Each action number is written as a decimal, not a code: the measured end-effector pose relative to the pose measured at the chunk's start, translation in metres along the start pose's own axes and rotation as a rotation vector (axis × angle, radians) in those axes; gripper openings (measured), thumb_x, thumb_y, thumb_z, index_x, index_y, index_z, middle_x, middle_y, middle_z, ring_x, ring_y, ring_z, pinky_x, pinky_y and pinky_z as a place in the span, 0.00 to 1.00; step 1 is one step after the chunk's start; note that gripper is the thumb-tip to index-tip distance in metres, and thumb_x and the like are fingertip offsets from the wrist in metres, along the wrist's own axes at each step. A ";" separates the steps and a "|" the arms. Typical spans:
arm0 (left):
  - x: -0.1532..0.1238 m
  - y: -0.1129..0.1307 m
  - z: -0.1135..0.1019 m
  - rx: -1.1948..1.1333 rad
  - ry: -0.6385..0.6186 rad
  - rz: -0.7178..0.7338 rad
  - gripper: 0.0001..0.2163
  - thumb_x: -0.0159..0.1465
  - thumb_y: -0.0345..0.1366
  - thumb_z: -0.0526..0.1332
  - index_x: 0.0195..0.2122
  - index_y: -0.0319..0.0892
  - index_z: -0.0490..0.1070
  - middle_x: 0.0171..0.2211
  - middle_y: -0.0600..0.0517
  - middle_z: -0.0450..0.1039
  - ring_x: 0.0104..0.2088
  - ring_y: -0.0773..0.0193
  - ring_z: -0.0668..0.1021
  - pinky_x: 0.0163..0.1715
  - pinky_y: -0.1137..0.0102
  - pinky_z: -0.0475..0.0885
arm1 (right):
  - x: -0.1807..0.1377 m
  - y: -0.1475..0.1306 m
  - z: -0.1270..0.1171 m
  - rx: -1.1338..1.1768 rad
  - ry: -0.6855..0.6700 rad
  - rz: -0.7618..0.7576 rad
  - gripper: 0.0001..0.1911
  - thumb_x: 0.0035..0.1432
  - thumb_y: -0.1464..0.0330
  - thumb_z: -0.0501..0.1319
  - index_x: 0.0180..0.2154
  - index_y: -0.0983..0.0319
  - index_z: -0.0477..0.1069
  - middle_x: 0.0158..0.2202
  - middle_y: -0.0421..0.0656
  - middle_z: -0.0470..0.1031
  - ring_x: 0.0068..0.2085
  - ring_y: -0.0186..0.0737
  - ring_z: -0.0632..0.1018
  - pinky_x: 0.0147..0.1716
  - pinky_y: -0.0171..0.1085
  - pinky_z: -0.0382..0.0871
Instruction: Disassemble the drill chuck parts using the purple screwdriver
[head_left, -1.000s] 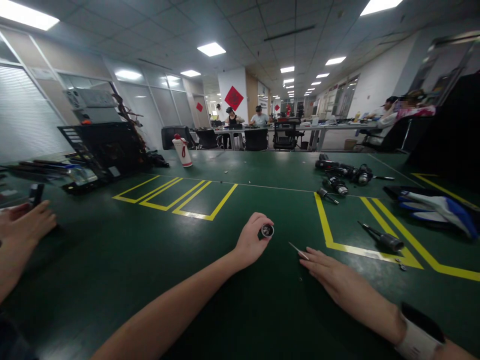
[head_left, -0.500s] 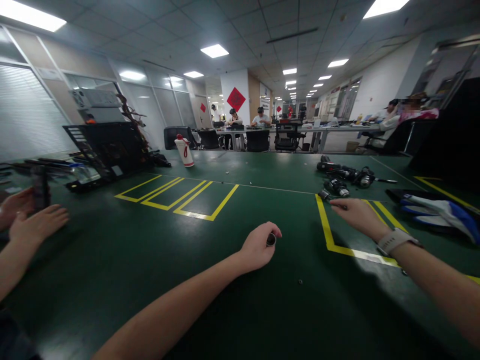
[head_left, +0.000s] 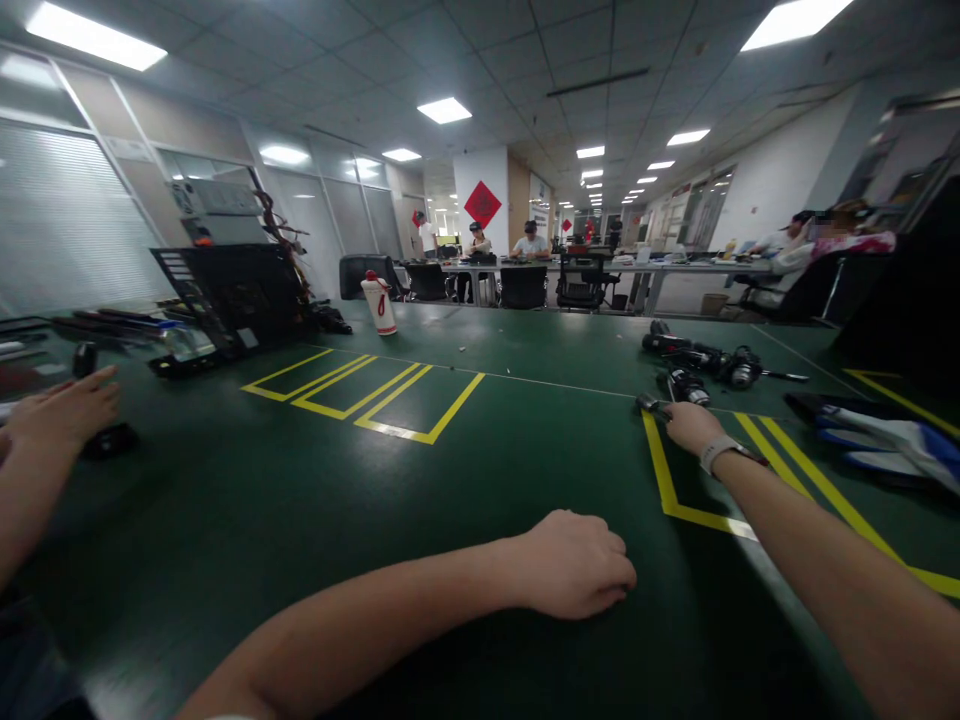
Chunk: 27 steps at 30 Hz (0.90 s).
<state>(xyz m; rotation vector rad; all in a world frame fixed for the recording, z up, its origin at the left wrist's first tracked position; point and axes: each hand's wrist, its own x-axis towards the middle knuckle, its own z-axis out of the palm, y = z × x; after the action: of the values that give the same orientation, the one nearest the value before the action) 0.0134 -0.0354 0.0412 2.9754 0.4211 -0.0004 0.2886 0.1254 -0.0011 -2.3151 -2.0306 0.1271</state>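
My left hand (head_left: 577, 565) rests on the green table (head_left: 300, 500) as a closed fist, knuckles up; whatever is inside it is hidden. My right hand (head_left: 691, 425), with a watch at the wrist, is stretched out far to the right. Its fingers are closed on the end of a small dark tool (head_left: 647, 404) that lies at the corner of a yellow taped outline (head_left: 664, 475).
Several dark cylindrical parts (head_left: 705, 360) are piled just beyond the tool. A blue and white cloth (head_left: 885, 440) lies far right, a white bottle (head_left: 380, 303) and a black rack (head_left: 225, 295) at the back left. Another person's hand (head_left: 64, 410) is at the left edge. People sit at distant desks.
My right hand left the thin tool near me and reached forward to the small dark tool. My left hand turned over and closed, hiding the small round part it showed before.
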 end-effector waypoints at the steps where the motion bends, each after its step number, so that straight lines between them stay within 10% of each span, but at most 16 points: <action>1: 0.003 0.000 0.000 0.016 -0.002 0.008 0.05 0.63 0.33 0.55 0.37 0.41 0.69 0.33 0.51 0.72 0.34 0.63 0.72 0.27 0.70 0.66 | 0.000 -0.001 0.000 -0.010 -0.008 0.000 0.15 0.61 0.65 0.58 0.50 0.61 0.66 0.50 0.47 0.70 0.45 0.43 0.75 0.42 0.46 0.71; 27: 0.081 -0.040 0.011 0.143 0.111 -0.053 0.07 0.65 0.31 0.53 0.39 0.37 0.69 0.38 0.48 0.71 0.37 0.62 0.71 0.30 0.71 0.68 | -0.057 0.008 -0.031 -0.200 -0.165 -0.687 0.14 0.62 0.65 0.57 0.49 0.61 0.67 0.50 0.46 0.70 0.44 0.42 0.75 0.42 0.46 0.71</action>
<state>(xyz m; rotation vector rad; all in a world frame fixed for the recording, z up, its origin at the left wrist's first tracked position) 0.0798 0.0239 0.0231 3.1132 0.5353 0.1350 0.2919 0.0686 0.0306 -1.5926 -2.9020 0.0818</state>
